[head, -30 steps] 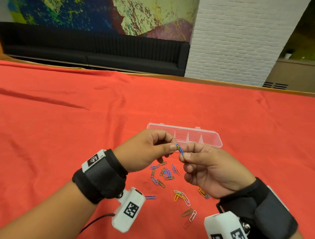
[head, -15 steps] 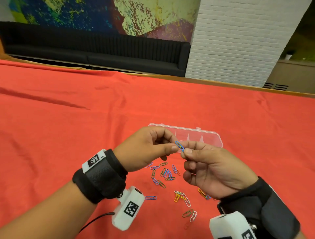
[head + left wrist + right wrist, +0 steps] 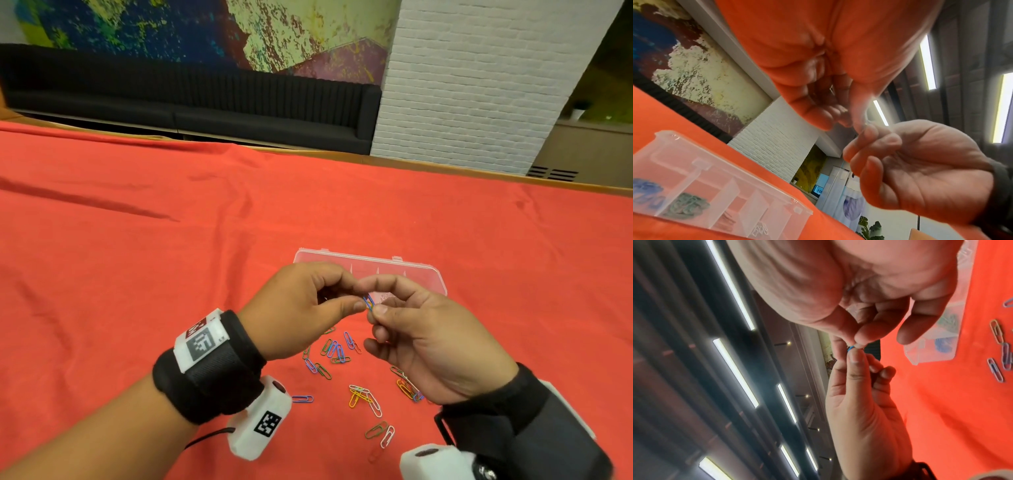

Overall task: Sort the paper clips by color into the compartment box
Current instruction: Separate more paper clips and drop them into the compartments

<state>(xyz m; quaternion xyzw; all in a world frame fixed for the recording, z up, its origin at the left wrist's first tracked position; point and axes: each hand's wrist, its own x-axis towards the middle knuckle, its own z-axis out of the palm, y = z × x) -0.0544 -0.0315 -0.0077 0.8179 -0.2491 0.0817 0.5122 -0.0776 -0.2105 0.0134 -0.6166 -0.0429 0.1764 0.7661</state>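
Right between the fingertips of both hands, there's a blue paper clip (image 3: 369, 302), pinched from either side: the left hand (image 3: 301, 310) has thumb and forefinger closed on one end, and the right hand (image 3: 424, 339) has its thumb and forefinger tight on the other, with the rest of its fingers loosely curled under. Looks like it may be hooked with a second clip, a yellowish edge shows beside the blue, but it's too small to be sure. If they are linked, the trick is probably to hold one end steady and slide or twist the other out along the wire loop instead of yanking, so nothing bends or pings off.

Just below the fingers, the loose clips (image 3: 337, 353) are scattered on the red tablecloth (image 3: 137, 274), mixed blue, green, orange, yellow and white, a few overlapping, so more tangles seem likely.

Just past the fingers sits the clear compartment box (image 3: 431, 274), lid open. The left wrist view shows blue ones and green ones already in neighbouring sections. Nothing blocks the short path from the fingers to the box.

Way beyond, a black sofa (image 3: 205, 102), a white brick pillar (image 3: 479, 85), and a colourful mural.
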